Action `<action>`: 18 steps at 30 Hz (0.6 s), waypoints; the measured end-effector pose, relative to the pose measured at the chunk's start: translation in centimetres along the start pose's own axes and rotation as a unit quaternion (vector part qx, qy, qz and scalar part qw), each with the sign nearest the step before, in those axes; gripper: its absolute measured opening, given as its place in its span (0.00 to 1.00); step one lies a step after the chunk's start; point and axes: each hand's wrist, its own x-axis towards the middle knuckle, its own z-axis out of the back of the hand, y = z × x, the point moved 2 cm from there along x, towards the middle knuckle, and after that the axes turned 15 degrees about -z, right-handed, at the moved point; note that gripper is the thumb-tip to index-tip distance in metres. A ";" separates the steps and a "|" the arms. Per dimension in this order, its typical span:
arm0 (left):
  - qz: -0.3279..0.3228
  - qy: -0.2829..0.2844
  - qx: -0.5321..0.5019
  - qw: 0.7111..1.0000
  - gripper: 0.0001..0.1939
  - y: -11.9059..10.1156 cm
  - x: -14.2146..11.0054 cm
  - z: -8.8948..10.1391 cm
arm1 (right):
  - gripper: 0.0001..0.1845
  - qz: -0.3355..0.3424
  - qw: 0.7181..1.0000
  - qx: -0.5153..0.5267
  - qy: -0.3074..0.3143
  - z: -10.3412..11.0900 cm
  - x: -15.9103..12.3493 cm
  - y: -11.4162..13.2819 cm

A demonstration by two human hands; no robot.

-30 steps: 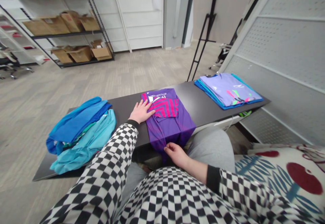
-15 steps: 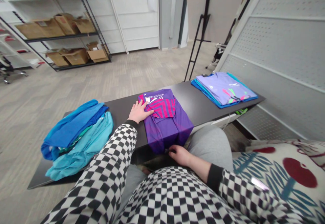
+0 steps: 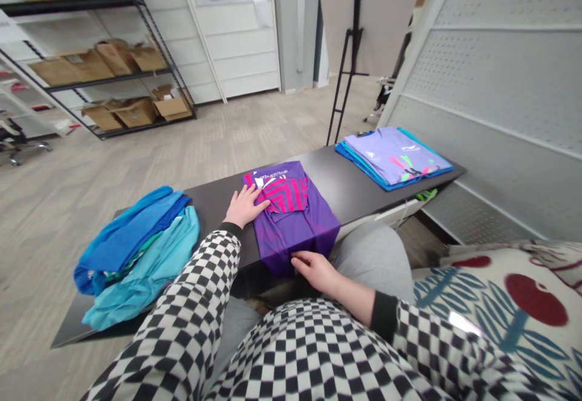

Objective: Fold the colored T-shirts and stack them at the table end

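Observation:
A purple T-shirt (image 3: pixel 313 222) with a pink striped part folded on top lies across the dark table, its near end hanging over the front edge. My left hand (image 3: pixel 244 205) rests flat on the shirt's left side with its fingers spread. Down at the hanging hem, my right hand (image 3: pixel 317 272) is closed, thumb and fingers pinching the purple cloth. Part of that grip is hidden by the hand itself.
On the left of the table (image 3: pixel 218 198) is a loose heap of blue and turquoise clothes (image 3: pixel 140 255). A stack of folded shirts (image 3: pixel 398 155), lilac on top, sits at the right end. A perforated panel (image 3: pixel 495 85) stands beyond it; a patterned cushion (image 3: pixel 491 304) is at my right.
My right hand has shifted slightly left and up along the hanging hem and now pinches it. My left hand stays on the shirt. The view has tilted a little.

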 end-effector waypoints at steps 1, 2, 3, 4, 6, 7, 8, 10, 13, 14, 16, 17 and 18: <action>0.002 0.007 0.004 1.000 0.48 -0.1 0.0 0.0 | 0.20 0.009 1.000 0.004 0.001 -0.4 0.2 0.8; 0.004 0.011 0.008 1.000 0.48 -0.1 0.1 0.0 | 0.21 0.016 1.000 0.007 0.000 -0.8 0.4 1.5; 0.004 0.013 0.011 1.000 0.49 -0.2 0.1 0.1 | 0.22 0.020 1.000 0.010 -0.004 -1.0 0.6 2.1; 0.004 0.015 0.013 1.000 0.49 -0.2 0.2 0.1 | 0.24 0.022 1.000 0.015 -0.011 -1.3 0.7 2.6; 0.002 0.017 0.018 1.000 0.50 -0.2 0.3 0.0 | 0.25 0.020 0.999 0.031 -0.025 -1.5 0.9 3.2; 0.002 0.018 0.020 1.000 0.50 -0.2 0.3 0.0 | 0.24 0.017 0.999 0.039 -0.029 -1.6 0.8 3.3; 0.003 0.019 0.022 1.000 0.50 -0.2 0.3 0.0 | 0.21 0.015 0.998 0.044 -0.031 -1.6 0.8 3.4; 0.006 0.021 0.023 1.000 0.50 -0.1 0.3 0.0 | 0.17 0.020 0.998 0.042 -0.033 -1.6 0.4 3.7; 0.007 0.020 0.021 1.000 0.51 0.0 0.3 -0.1 | 0.13 0.081 0.995 -0.006 -0.051 -0.8 -0.5 5.0; 0.006 0.019 0.021 1.000 0.51 0.0 0.3 -0.1 | 0.13 0.110 0.992 -0.032 -0.058 -0.5 -0.8 5.7; 0.003 0.017 0.020 1.000 0.52 0.0 0.3 -0.2 | 0.16 0.152 0.982 -0.085 -0.074 0.5 -0.8 7.4; 0.001 0.016 0.020 1.000 0.52 0.0 0.3 -0.2 | 0.17 0.161 0.977 -0.110 -0.084 1.0 -0.4 8.3; 0.000 0.015 0.021 1.000 0.52 0.0 0.3 -0.2 | 0.16 0.161 0.973 -0.134 -0.095 1.6 0.1 9.3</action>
